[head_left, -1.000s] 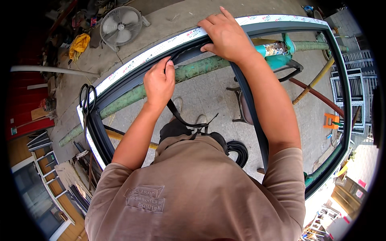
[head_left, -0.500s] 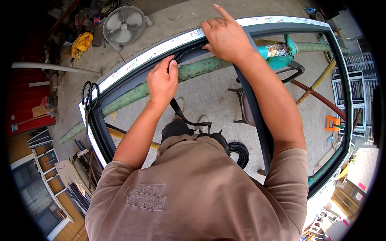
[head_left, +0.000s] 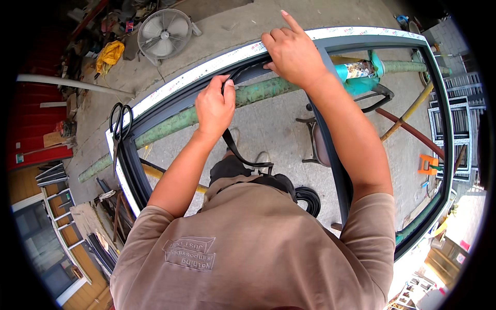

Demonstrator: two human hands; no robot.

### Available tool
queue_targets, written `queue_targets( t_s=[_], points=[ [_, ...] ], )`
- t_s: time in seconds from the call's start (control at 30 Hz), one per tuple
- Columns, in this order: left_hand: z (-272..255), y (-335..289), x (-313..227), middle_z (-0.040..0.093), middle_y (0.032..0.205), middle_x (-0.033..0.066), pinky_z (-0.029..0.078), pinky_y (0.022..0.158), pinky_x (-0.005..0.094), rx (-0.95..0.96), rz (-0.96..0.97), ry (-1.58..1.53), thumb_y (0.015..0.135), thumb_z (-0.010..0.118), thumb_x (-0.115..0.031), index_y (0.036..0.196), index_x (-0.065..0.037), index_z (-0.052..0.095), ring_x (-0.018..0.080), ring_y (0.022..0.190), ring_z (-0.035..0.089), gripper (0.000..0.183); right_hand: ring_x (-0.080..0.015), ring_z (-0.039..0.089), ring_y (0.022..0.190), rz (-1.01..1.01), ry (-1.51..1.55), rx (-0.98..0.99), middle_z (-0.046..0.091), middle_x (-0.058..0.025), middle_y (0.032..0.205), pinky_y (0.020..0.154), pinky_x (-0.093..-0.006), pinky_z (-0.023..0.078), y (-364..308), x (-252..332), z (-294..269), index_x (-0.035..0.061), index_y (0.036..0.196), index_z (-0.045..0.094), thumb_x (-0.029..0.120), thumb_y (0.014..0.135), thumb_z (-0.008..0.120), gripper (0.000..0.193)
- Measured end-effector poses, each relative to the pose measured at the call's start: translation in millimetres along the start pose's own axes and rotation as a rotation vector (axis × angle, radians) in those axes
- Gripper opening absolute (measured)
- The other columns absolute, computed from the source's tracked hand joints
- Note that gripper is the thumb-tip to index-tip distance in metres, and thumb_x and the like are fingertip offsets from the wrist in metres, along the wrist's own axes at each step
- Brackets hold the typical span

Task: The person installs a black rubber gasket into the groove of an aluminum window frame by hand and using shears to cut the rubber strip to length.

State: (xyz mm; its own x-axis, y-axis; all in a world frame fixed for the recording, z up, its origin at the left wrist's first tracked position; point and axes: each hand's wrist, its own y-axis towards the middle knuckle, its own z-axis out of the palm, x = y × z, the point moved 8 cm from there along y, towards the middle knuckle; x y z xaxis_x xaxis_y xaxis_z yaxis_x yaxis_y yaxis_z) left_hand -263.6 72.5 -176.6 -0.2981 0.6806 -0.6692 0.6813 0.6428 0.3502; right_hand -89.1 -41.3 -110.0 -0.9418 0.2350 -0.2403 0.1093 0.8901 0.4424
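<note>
A large dark grey window frame [head_left: 338,170] lies before me, its outer edge covered in white printed film. My left hand [head_left: 213,109] pinches a black rubber strip [head_left: 233,147] between thumb and fingers near the far rail; its loose end hangs toward my lap. Between my hands the strip runs along the rail's inner side. My right hand [head_left: 295,56] is closed at that rail, thumb at the strip and index finger stretched out; the exact grip under it is hidden. Black-handled scissors [head_left: 120,126] hang over the frame's left corner.
Green-wrapped pipes [head_left: 258,91] support the frame, one with turquoise wrapping [head_left: 360,86]. A coil of black strip [head_left: 308,200] lies on the floor beside me. Beyond the frame stands a fan [head_left: 164,35]. A seat [head_left: 320,142] and an orange stool [head_left: 428,164] show through the openings.
The whole view has shifted slightly right and down. Both hands stay at nearly the same places on the far rail, the left still pinching the strip.
</note>
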Motion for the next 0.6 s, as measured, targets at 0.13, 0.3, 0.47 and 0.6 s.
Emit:
queue_targets(
  t_s=[0.13,0.3,0.47,0.6],
  points=[
    [0,-2,-2,0.078,0.088,0.0226,0.059,0.073,0.0471,-0.033,0.026,0.021,0.109,0.070,-0.026,0.114,-0.001,0.078,0.0429,0.079,0.076,0.026,-0.0262,0.075,0.107,-0.002,0.044,0.097,0.073,-0.0084,0.098,0.139,-0.0470,0.030,9,14,2,0.0073,0.111,0.070,0.046,0.086,0.092,0.051],
    [0,-1,-2,0.077,0.084,0.0222,0.058,0.072,0.0478,-0.045,-0.009,0.049,0.109,0.070,-0.026,0.113,-0.001,0.078,0.0437,0.077,0.076,0.026,-0.0272,0.074,0.108,0.006,0.029,0.067,0.072,-0.0077,0.097,0.138,-0.0476,0.031,7,18,7,0.0071,0.113,0.070,0.046,0.085,0.092,0.053],
    [2,0,-4,0.078,0.087,0.0231,0.059,0.073,0.0487,-0.024,-0.057,0.030,0.108,0.071,-0.027,0.111,-0.002,0.079,0.0445,0.079,0.076,0.027,-0.0280,0.073,0.111,0.008,0.023,0.079,0.071,-0.0087,0.099,0.138,-0.0485,0.030,9,18,4,0.0067,0.113,0.070,0.049,0.086,0.090,0.054],
    [1,-2,-1,0.079,0.087,0.0225,0.060,0.074,0.0523,-0.058,-0.058,0.013,0.106,0.071,-0.028,0.109,-0.004,0.081,0.0457,0.081,0.077,0.026,-0.0284,0.073,0.111,-0.010,0.038,0.028,0.071,-0.0087,0.100,0.138,-0.0492,0.030,12,30,2,0.0060,0.113,0.069,0.054,0.086,0.088,0.058]
  ],
)
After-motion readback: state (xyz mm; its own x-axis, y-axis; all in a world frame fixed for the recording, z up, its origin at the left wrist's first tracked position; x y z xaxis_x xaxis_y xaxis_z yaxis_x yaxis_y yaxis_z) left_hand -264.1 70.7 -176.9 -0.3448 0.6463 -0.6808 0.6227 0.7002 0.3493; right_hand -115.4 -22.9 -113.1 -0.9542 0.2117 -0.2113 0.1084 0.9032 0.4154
